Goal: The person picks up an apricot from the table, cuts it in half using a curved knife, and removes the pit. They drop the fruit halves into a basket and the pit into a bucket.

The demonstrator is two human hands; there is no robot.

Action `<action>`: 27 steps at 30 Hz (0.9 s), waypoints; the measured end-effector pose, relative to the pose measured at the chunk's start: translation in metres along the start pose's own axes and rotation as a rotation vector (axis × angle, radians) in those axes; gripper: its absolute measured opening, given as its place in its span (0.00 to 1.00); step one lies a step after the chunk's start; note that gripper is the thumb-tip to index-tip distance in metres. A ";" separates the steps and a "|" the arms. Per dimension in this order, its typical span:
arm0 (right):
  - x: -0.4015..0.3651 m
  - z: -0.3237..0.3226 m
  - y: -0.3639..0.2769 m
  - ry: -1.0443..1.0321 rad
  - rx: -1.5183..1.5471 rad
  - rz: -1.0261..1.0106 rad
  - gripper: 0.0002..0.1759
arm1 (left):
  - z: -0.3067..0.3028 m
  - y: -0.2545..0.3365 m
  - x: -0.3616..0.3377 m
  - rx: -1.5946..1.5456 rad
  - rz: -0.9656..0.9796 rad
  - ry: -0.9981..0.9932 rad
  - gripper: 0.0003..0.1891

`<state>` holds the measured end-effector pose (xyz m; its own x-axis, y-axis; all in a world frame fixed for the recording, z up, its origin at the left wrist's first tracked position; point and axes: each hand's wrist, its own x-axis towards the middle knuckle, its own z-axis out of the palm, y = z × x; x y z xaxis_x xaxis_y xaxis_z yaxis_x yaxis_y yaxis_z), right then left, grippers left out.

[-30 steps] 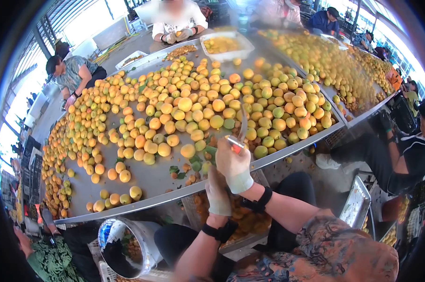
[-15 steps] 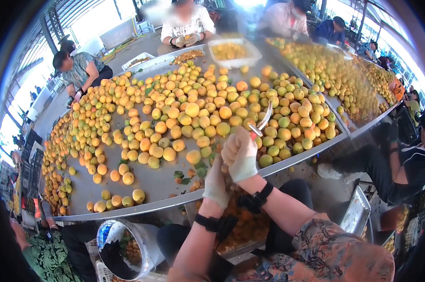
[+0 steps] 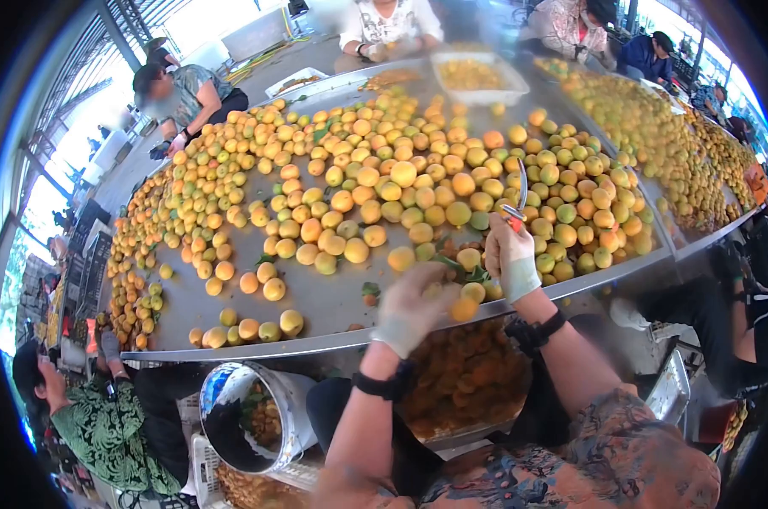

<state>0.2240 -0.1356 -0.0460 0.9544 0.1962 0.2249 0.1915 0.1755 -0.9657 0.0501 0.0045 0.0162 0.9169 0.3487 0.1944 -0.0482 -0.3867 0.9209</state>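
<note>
Hands apart: gloved right hand (image 3: 511,265) clamped on red-handled curved steel knife (image 3: 520,199), blade up. Blurred gloved left hand (image 3: 411,307) sits just beside it, with small round orange apricot (image 3: 464,309) at its fingertips — cannot tell whether gripped.

Left hand (image 3: 409,310) motion-blurred, fingers indistinct; fruit (image 3: 464,309) at its fingertips smeared, possibly a cut half, grip unclear; knife (image 3: 521,193) handle mostly hidden inside right hand (image 3: 510,265); tray (image 3: 465,435) below the table (image 3: 316,301) partly covered by both forearms (image 3: 571,365); far workers (image 3: 388,21) cut off at top edge.

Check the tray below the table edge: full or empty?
Full: the tray is heaped with orange fruit pieces, beneath the blurred left hand and the right hand gripping a knife.
</note>
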 end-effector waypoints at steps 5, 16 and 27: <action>-0.019 0.007 -0.009 0.026 0.219 0.233 0.20 | -0.108 -0.042 -0.012 1.202 -0.378 0.455 0.26; -0.084 0.026 -0.074 -0.434 0.135 0.434 0.11 | -0.145 -0.084 -0.036 1.246 -0.749 0.279 0.24; -0.119 0.038 -0.077 -0.706 0.259 0.444 0.19 | -0.040 -0.024 -0.033 -0.774 -0.189 -0.008 0.30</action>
<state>0.0873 -0.1363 0.0069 0.5474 0.8351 -0.0546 -0.3047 0.1381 -0.9424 0.0047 0.0364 0.0013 0.9397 0.3419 0.0115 -0.1501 0.3821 0.9119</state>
